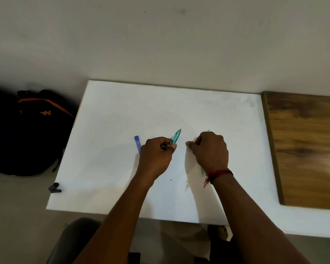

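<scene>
The left hand pinches a teal pen just above the table; the right hand is curled, perhaps round another pen, I cannot tell; a blue piece lies untouched beside the left hand; probably early.

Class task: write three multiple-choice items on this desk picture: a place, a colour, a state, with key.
1. The flat blue strip lies: A) on the white table, just left of the left hand; B) in a cup; C) on a book.
2. The thread round the right wrist is: A) green; B) red; C) white.
3. The translucent teal pen is: A) lying free; B) gripped by the left hand; C) snapped in two.
Key: 1A, it rests on the tabletop by that hand; 2B, red strands show; 3B, fingers curl round it.
</scene>
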